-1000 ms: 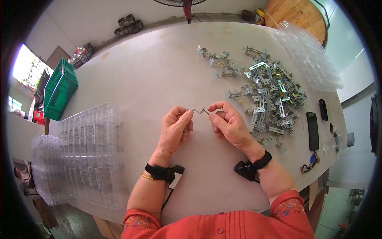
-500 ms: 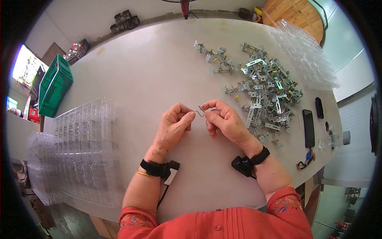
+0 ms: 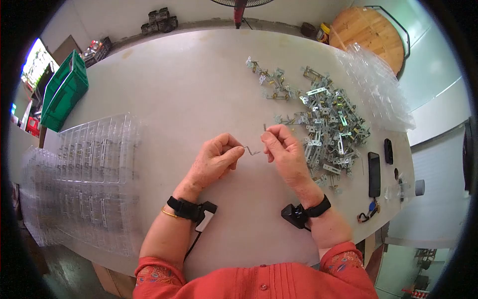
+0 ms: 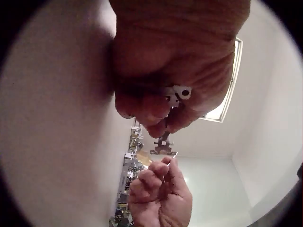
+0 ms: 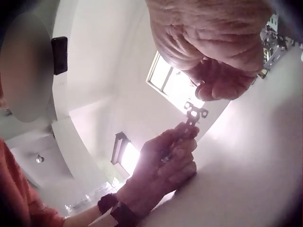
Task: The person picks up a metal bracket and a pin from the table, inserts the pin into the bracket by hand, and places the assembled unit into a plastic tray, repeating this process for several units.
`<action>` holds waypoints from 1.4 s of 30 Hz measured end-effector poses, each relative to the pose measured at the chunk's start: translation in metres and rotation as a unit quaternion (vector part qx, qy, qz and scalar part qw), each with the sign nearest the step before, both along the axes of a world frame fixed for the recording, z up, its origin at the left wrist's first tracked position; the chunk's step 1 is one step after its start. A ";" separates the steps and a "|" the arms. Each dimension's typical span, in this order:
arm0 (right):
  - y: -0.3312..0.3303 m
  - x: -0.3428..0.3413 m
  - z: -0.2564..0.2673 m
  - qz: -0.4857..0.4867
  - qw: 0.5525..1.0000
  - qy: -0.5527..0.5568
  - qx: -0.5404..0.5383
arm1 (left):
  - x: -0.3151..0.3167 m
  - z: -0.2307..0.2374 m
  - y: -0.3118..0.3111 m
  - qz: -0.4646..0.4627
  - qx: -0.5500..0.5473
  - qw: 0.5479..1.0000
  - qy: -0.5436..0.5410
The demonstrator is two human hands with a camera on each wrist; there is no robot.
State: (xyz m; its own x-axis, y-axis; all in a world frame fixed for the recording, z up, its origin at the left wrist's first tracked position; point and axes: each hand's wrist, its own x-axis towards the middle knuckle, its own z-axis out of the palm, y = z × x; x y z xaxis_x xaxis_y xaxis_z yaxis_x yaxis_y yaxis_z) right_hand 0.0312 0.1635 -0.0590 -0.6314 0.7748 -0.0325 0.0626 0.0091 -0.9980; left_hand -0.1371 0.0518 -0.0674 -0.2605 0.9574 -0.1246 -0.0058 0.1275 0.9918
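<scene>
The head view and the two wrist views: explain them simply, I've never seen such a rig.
There is no robot here: a person works with two bare hands. The widest picture comes from a camera on the person's head, looking down. The others come from the left-wrist camera and the right-wrist camera, so each shows its hand close up. On the pale table lie a pile of metal parts at the right, clear plastic trays at the left, and a phone. The left hand pinches a small bent metal bracket. The right hand pinches a thin piece, too little of which shows to name it.
</scene>
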 end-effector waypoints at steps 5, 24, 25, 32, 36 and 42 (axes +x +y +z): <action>0.003 0.006 0.012 0.010 0.997 -0.049 -0.065 | -0.013 -0.008 0.001 0.040 0.002 0.978 -0.206; -0.017 0.013 0.000 0.068 0.992 -0.079 -0.073 | -0.011 -0.008 -0.001 0.000 0.016 0.985 -0.172; -0.018 0.013 -0.002 0.061 0.992 -0.069 -0.090 | -0.010 -0.007 -0.001 -0.002 0.008 0.988 -0.155; -0.016 0.016 0.003 0.105 0.985 -0.020 -0.138 | -0.008 -0.008 -0.002 -0.043 -0.004 0.995 -0.094; -0.007 0.023 0.001 0.146 0.955 0.000 -0.260 | -0.009 0.000 -0.005 -0.068 -0.028 0.994 -0.081; -0.009 0.021 0.000 0.148 0.962 -0.078 -0.215 | -0.004 0.000 -0.006 -0.137 -0.039 0.986 -0.087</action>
State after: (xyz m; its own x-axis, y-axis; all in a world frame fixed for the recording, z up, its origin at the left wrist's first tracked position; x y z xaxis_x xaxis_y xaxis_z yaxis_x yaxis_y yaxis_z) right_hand 0.0519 0.1545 -0.0591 -0.7843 0.4554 -0.4212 0.2697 -0.3611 -0.8926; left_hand -0.1408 0.0455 -0.0676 0.0379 0.9747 -0.2202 -0.1308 0.2233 0.9659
